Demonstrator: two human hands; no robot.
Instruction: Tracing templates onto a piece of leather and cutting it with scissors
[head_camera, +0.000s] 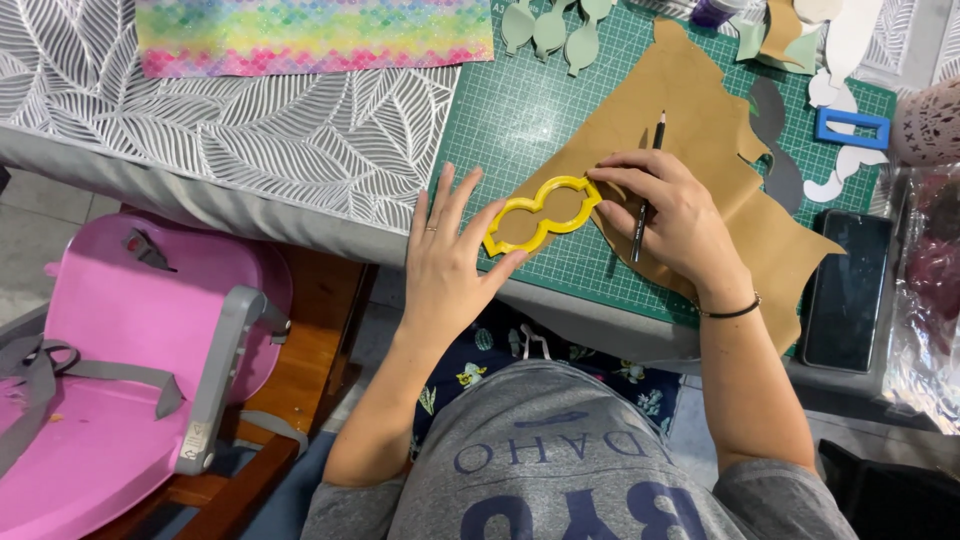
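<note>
A yellow double-loop template (541, 213) lies on the edge of a tan sheet of leather-like material (690, 110) spread over a green cutting mat (520, 110). My left hand (448, 250) rests flat beside the template, its thumb and fingertips touching the template's left lobe. My right hand (668, 210) presses the template's right end with its fingertips and holds a black pencil (645, 190) between its fingers, tip pointing away from me.
Pale green cut shapes (555, 28) lie at the mat's far edge. A blue rectangular template (851, 128), grey and white cut pieces and a dark phone (848, 290) sit to the right. Rainbow scale-patterned sheet (310, 35) lies far left. A pink booster seat (130, 350) stands beside me.
</note>
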